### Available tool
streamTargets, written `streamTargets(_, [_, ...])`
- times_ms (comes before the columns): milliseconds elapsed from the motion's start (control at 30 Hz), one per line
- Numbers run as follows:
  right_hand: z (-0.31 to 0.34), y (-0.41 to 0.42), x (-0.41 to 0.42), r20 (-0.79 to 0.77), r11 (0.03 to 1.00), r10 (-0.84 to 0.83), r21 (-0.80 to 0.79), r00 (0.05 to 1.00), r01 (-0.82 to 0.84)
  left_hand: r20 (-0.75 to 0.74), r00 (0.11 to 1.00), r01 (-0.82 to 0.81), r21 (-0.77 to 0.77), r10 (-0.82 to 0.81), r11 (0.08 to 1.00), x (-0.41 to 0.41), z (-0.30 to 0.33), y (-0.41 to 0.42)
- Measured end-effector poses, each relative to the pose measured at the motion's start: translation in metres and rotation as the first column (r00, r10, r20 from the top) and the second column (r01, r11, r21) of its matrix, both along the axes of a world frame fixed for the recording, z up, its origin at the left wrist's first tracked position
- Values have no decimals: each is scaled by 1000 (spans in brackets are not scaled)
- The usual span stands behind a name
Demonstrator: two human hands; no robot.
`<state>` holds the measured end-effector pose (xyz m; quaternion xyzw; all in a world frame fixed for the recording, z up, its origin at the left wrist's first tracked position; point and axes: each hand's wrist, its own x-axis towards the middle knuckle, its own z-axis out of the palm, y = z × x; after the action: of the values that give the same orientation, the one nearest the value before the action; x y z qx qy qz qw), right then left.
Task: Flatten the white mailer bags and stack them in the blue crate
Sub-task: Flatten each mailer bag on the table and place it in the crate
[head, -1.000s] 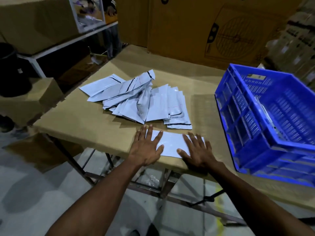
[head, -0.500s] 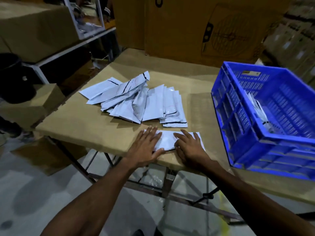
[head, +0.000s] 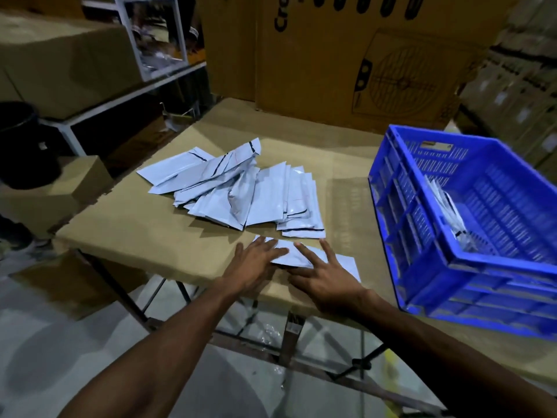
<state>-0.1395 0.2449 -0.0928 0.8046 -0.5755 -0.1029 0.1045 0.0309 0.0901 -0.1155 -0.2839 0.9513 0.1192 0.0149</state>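
Note:
One white mailer bag [head: 343, 263] lies flat near the front edge of the cardboard-covered table [head: 126, 233]. My left hand [head: 256, 260] presses on its left end with straight fingers. My right hand [head: 325, 276] lies flat on its middle, fingers spread. Behind the hands sits a loose pile of white mailer bags [head: 241, 191] with black seal strips. The blue crate [head: 470, 224] stands at the right, tilted, with a few white bags [head: 449, 215] leaning inside it.
A large cardboard box [head: 376, 61] stands behind the table. A black bin [head: 21, 143] and smaller boxes [head: 60, 191] sit at the left, beside a metal shelf [head: 99, 101]. The table's front edge runs just under my wrists, with the floor below.
Both hands have slid over the bag: first spread apart at its ends, then drawn together near its left part. My right hand now reaches further up across the bag.

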Motion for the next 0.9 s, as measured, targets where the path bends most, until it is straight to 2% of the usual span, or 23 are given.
streamTargets(100, [12, -8, -8, 76, 996, -10, 86, 997, 3, -160, 987, 5, 68, 6, 998, 3, -10, -1])
streamTargets(200, [36, -6, -15, 90, 998, -58, 21, 994, 56, -414, 903, -78, 112, 118, 991, 6, -25, -1])
streamTargets(233, [43, -5, -21, 116, 996, -90, 11, 989, 89, -450, 878, -118, 127, 163, 985, 4, -28, -1])
streamTargets(333, [70, 3, -43, 268, 988, -149, 3, 952, 154, -408, 885, -187, 133, 226, 973, -8, -33, 12])
streamTargets(400, [92, 8, -58, 413, 983, -140, -51, 900, 177, -365, 913, -171, 70, 185, 983, -19, -34, 22])
streamTargets(600, [145, 24, -107, 631, 886, -149, -257, 761, 387, -260, 964, -60, -33, 50, 998, -70, -39, 50])
streamTargets(733, [165, 39, -143, 761, 818, -228, -190, 608, 544, -161, 986, 18, -67, -29, 998, -104, -36, 64])
streamTargets(900, [189, 65, -183, 820, 734, -316, -108, 477, 671, -128, 992, -20, 2, 20, 1000, -134, -26, 89])
